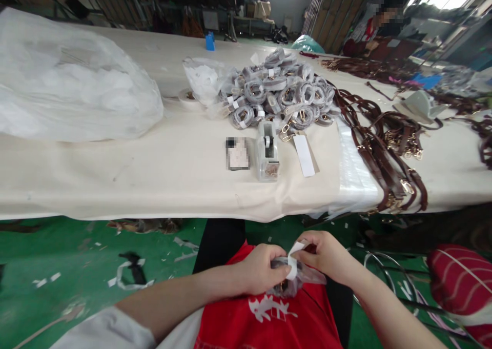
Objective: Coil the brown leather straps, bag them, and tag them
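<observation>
Holding a small plastic-wrapped bundle [286,280] low over the lap, well below the desk [184,164] edge, both hands work close together. Left hand [261,269] has its fingers clenched round the bundle from the side, thumb pressed against a white paper strip [294,259] that curls over the wrapping. Right hand [326,257] pinches the upper end of that strip between thumb and forefinger, the other fingers curled behind the bundle. What lies inside the clouded plastic is hard to make out.

Up on the desk, a heap of similar wrapped bundles [277,90] sits near the middle, with a tape dispenser [267,151] just in front of it and a loose white strip [304,155] beside that. Brown leather straps [384,144] with metal clasps trail off the desk's right part. A large white plastic bag [69,82] fills the left end. Another person [378,28] is seated far back on the right
</observation>
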